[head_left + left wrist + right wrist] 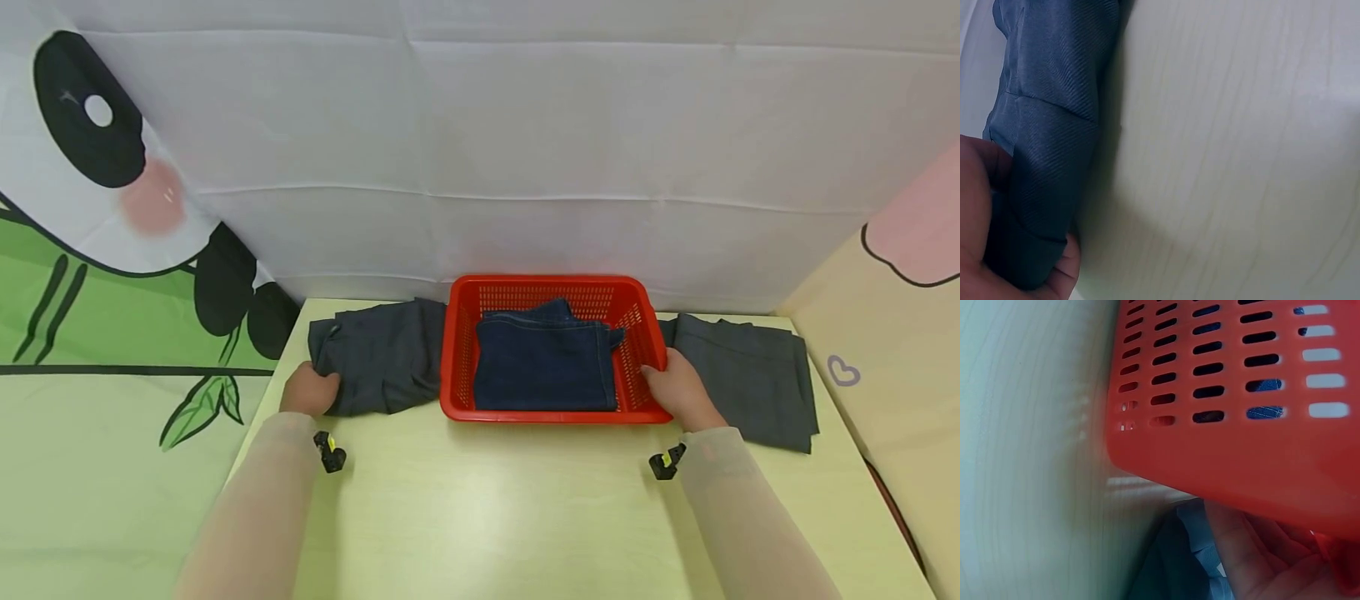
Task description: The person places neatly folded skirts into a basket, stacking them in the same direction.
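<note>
A red plastic basket with slotted walls stands at the back middle of the table, holding folded dark blue jeans. My right hand grips the basket's right rim; in the right wrist view its fingers curl under the rim's edge. To the basket's left lie folded grey trousers. My left hand pinches their left end, with thumb and fingers on either side of the cloth in the left wrist view. Another folded grey pair of trousers lies to the right, beside my right hand.
The pale wood-grain table runs from the back wall toward me. A white cloth backdrop hangs right behind the basket, with printed cloth at the left. Small black wrist devices sit by both cuffs.
</note>
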Demonstrator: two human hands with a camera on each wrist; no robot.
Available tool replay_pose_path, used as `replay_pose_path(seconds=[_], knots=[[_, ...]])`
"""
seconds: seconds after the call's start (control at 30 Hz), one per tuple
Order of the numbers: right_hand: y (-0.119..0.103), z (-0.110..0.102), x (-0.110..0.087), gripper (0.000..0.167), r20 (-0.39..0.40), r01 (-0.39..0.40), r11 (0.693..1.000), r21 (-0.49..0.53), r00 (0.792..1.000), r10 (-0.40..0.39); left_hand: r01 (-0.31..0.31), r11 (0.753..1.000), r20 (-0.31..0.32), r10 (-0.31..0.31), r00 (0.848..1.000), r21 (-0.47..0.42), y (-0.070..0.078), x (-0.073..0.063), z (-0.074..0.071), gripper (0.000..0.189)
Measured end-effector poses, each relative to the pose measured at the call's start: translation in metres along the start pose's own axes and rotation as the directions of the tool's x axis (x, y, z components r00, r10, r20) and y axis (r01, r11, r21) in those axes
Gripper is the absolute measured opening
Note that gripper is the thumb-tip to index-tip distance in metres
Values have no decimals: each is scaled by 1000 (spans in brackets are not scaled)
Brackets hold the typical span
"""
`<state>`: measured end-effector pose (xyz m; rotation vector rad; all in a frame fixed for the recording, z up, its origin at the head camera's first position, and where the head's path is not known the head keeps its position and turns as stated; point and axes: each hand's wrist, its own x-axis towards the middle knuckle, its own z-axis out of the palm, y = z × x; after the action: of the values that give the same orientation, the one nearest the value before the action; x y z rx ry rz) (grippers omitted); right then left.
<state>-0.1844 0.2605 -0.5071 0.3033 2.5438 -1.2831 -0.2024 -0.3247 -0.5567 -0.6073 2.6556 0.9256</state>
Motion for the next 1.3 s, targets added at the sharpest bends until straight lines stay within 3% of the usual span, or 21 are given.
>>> replay_pose_path(seconds=[0.4, 0.87, 1.3], knots=[[-3, 2, 3, 50, -4, 4, 1000, -8, 1000, -4, -85, 996, 41, 86, 995, -19, -21, -14, -7, 66], [-1, 5, 3, 49, 6, -1, 1000, 8, 1000, 1, -72, 996, 72, 76, 995, -53, -54, -52, -11, 67], [3, 0, 2, 50, 4, 1, 1000, -3, 1000, -1, -80, 996, 66, 83, 994, -48, -73, -99, 6, 62]])
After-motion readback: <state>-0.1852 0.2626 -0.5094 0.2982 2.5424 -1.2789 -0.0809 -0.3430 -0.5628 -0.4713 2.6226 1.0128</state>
